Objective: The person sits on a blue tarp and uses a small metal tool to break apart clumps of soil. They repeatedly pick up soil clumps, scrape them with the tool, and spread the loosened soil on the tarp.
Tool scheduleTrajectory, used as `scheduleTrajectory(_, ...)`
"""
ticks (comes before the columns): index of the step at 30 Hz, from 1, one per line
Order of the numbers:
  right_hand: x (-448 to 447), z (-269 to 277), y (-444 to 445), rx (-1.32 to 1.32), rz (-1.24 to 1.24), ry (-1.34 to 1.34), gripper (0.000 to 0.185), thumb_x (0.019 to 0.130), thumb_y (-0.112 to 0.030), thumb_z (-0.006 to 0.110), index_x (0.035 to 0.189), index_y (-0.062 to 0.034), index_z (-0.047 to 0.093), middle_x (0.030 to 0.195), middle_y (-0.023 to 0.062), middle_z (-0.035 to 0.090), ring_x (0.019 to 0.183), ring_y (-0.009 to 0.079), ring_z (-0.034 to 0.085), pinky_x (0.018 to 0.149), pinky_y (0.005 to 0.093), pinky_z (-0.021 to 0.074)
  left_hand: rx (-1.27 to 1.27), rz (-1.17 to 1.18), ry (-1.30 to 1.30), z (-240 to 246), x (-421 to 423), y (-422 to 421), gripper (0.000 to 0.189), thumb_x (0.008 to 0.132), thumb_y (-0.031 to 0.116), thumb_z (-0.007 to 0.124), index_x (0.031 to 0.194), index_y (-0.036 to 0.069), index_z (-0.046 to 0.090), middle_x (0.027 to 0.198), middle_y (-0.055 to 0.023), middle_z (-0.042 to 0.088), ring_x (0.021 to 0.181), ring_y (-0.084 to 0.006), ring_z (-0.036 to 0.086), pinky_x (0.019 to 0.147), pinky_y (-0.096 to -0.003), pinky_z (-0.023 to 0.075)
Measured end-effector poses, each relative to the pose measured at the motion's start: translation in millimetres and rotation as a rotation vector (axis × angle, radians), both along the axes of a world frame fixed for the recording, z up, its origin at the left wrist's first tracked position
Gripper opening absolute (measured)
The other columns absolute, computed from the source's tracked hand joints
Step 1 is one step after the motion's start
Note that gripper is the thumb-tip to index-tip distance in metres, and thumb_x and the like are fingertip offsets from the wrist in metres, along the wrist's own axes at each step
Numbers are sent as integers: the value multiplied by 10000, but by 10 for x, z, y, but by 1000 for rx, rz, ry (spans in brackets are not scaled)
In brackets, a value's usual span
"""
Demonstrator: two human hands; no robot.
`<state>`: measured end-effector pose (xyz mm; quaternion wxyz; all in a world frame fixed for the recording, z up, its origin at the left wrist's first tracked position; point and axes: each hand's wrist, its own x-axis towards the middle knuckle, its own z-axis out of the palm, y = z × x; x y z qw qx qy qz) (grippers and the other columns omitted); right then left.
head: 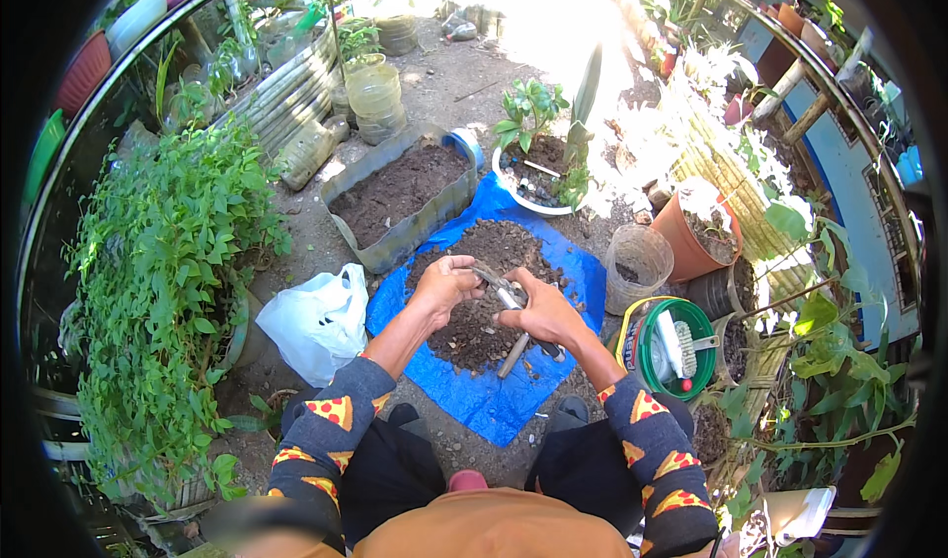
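My right hand [544,310] grips a metal hand tool [508,299] with a pale shaft, above a heap of dark soil [474,336]. At the tool's far end, my left hand [446,290] pinches its dark, soiled tip between thumb and fingers. Below my right hand show a light brown handle [513,356] and a dark handle end; whether both belong to the same tool I cannot tell. The soil lies loose and lumpy on a blue plastic sheet [492,413], spread between my feet.
Beyond the sheet stand a long planter [392,241] of soil and a white potted-plant basin [529,204]. A white plastic bag [318,325] lies left. At right are a clear plastic container [637,265], an orange pot [685,228] and a green bucket [655,362] holding a brush. Leafy plants [170,284] crowd the left.
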<state>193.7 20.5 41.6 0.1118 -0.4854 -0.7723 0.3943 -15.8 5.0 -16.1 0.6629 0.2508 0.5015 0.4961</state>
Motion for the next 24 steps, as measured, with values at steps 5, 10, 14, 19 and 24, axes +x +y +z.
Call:
scheduleTrajectory(5,37,10,50,-158,-18,-57,667,669,-373,761,1226,-55,577,884,176,684,853,334,663,778,418,504,-2,14,41,25,22,-23,477,885,-8,646,1313,-56,443,1064,-115,614,982,-220,635,848,-379,561)
scheduleTrajectory(10,-8,-33,71,-360,-175,91,639,704,-381,766,1226,-70,570,805,118,649,765,231,625,695,367,482,-11,68,-24,70,-2,26,366,894,-14,637,1230,-37,495,1068,-113,609,983,-218,635,877,-396,564)
scheduleTrajectory(14,-12,24,10,-183,-99,17,676,710,-390,766,1263,-74,539,888,157,659,828,256,635,741,377,485,12,139,-85,81,44,10,265,887,-25,643,1131,-23,538,1057,-123,635,954,-229,656,857,-376,583)
scheduleTrajectory(19,-12,117,-6,-217,-48,1,719,704,-397,756,1295,-72,505,942,189,666,874,298,642,785,395,487,25,131,-30,87,51,5,238,881,-44,636,1104,-34,554,1015,-126,650,898,-225,677,835,-364,592)
scheduleTrajectory(24,-16,77,-16,-97,-33,-12,703,692,-365,738,1285,-61,513,884,193,671,825,322,652,755,409,494,68,116,38,65,79,1,207,885,-48,624,1082,-23,564,1038,-133,655,938,-231,671,874,-396,581)
